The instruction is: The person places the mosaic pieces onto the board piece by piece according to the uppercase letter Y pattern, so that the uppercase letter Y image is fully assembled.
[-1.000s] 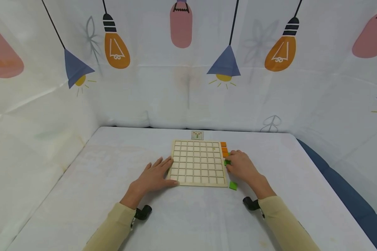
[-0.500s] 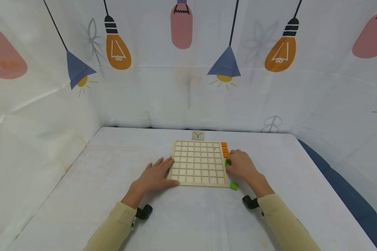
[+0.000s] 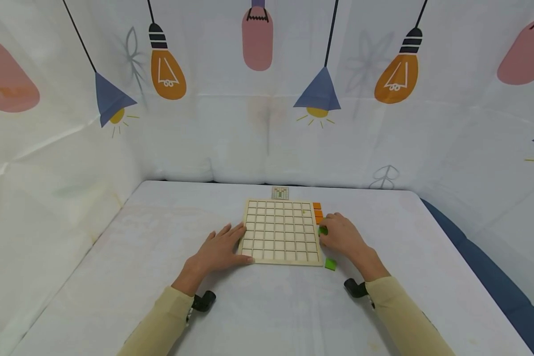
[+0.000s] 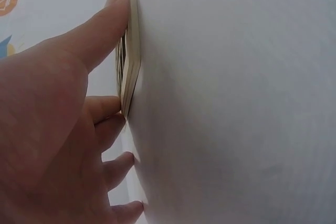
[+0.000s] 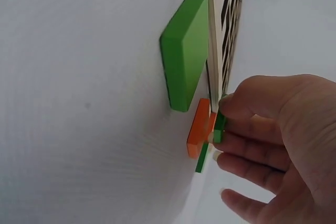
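Note:
A pale wooden grid board [image 3: 281, 232] lies on the white table. My left hand [image 3: 218, 252] rests at its left side, fingers spread along the edge and thumb on the near left corner. In the left wrist view the thumb [image 4: 107, 24] lies over the board's rim [image 4: 132, 40]. My right hand [image 3: 342, 235], beside the board's right edge, pinches a green square tile [image 5: 219, 127] between thumb and fingertips. Another green tile [image 3: 331, 264] lies by the near right corner, large in the right wrist view. An orange tile [image 5: 198, 129] shows just beyond the pinched one.
Several orange tiles [image 3: 317, 213] line the board's far right edge, with a further green tile [image 5: 201, 158] near them. A small patterned card [image 3: 280, 193] lies behind the board. White cloth printed with lamps [image 3: 267, 133] hangs behind the table.

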Demonstrator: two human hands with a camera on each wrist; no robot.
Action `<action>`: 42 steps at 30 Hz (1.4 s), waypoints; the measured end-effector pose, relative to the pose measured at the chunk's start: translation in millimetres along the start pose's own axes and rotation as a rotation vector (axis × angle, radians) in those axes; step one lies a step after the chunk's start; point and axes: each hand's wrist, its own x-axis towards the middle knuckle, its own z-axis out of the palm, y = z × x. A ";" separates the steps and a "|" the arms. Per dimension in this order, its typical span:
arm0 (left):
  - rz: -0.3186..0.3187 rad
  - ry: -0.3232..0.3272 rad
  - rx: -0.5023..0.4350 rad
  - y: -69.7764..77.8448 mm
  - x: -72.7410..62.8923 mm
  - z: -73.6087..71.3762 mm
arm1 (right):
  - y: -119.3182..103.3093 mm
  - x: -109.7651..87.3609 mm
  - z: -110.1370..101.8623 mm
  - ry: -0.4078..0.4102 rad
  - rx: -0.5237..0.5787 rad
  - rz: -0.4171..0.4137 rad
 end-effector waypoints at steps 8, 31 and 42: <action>-0.004 0.001 0.000 1.0 0.7 -0.3 | -4.4 2.1 -1.1 0.000 0.029 -0.028; -0.006 -0.001 0.022 2.3 1.1 -3.9 | -27.3 3.1 3.3 0.029 0.103 -0.145; -0.001 -0.008 0.010 2.1 1.2 -3.6 | -41.8 6.0 3.8 0.061 0.074 -0.238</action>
